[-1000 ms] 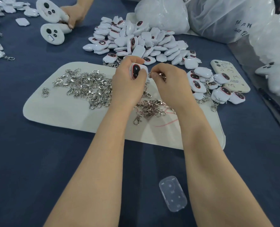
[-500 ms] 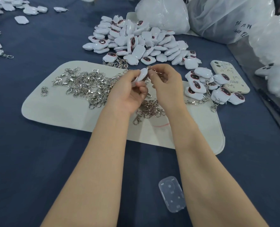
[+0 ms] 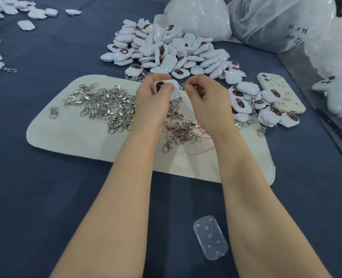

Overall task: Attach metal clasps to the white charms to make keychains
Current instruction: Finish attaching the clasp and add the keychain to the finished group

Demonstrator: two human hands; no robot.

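My left hand (image 3: 152, 101) grips 1 white charm (image 3: 167, 89) above the mat (image 3: 66, 135), dark face toward me; my right hand (image 3: 208, 101) pinches a clasp (image 3: 183, 85) at the charm's edge, mostly hidden by my fingers; I judge this is mid-attachment; next the ring must thread the charm's loop, needing a steady pinch; spare clasps (image 3: 106, 105) lie beneath.

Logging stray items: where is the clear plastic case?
Head view, bottom centre: the clear plastic case lies on the blue tablecloth, just inside the right forearm.
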